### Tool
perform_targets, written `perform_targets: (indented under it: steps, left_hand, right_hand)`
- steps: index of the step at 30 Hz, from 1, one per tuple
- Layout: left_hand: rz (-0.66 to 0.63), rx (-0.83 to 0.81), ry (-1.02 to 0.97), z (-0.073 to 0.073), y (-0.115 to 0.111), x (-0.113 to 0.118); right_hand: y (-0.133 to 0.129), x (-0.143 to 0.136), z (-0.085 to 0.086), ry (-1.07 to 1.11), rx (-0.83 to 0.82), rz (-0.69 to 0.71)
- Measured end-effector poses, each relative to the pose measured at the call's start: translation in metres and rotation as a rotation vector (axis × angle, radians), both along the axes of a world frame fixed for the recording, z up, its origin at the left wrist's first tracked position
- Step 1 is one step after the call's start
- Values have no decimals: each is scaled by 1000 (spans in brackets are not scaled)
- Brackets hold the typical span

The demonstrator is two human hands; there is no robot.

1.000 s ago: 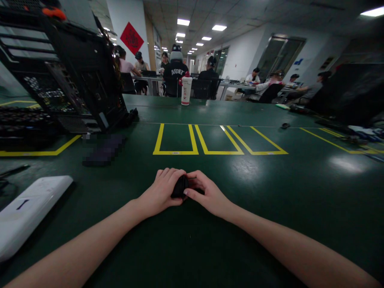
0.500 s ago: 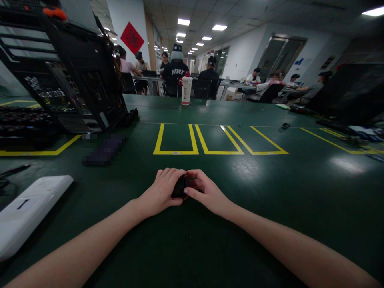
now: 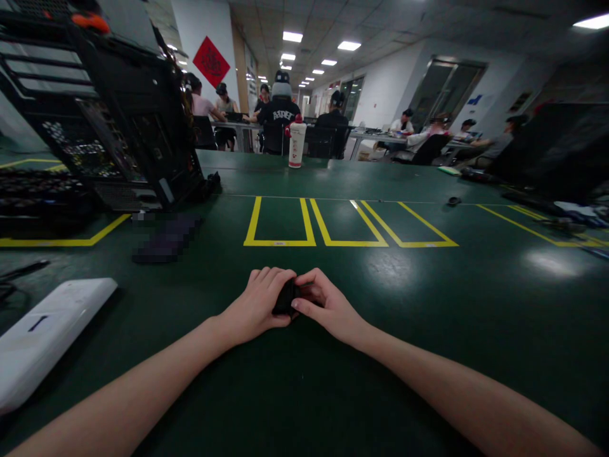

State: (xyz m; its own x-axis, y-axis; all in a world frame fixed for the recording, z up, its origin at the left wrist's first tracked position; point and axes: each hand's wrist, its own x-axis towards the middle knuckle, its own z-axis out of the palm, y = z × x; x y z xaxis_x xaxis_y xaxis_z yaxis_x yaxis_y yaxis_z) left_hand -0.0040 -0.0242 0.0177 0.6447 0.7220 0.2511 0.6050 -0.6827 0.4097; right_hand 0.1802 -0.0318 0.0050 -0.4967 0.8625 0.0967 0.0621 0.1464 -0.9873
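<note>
A small black object point(image 3: 284, 298) lies between my two hands, just above or on the dark green table point(image 3: 304, 393); its kind is hard to make out. My left hand point(image 3: 261, 297) wraps round its left side, fingers over the top and thumb along the near edge. From the right, my right hand point(image 3: 328, 308) grips it with curled fingers and a thumb against its near right side. Much of the object is hidden by the fingers. Beyond the hands, yellow tape outlines point(image 3: 280, 243) mark the tabletop.
At left stand an open black computer case point(image 3: 143, 139) and a white device point(image 3: 52, 336), with a blurred dark item point(image 3: 166, 240) near them. A white cup point(image 3: 296, 146) is at the far edge. Dark equipment point(image 3: 552, 152) sits at right. Several people sit at tables behind.
Both hands keep the same hold on the black object. Only a very slight shift of the whole view shows.
</note>
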Motion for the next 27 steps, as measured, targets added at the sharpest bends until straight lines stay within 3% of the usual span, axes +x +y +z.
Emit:
perform_targets:
  steps: [6, 16, 23, 27]
  left_hand:
    - [3, -6, -26, 0, 0, 0]
    - [20, 14, -30, -2, 0, 0]
    - [27, 16, -24, -4, 0, 1]
    - [35, 33, -28, -4, -1, 1]
  right_hand:
    - [1, 1, 1, -90, 9, -20]
    - [1, 1, 1, 13, -40, 36]
    - [2, 1, -2, -18, -29, -15]
    - [3, 2, -3, -22, -27, 24]
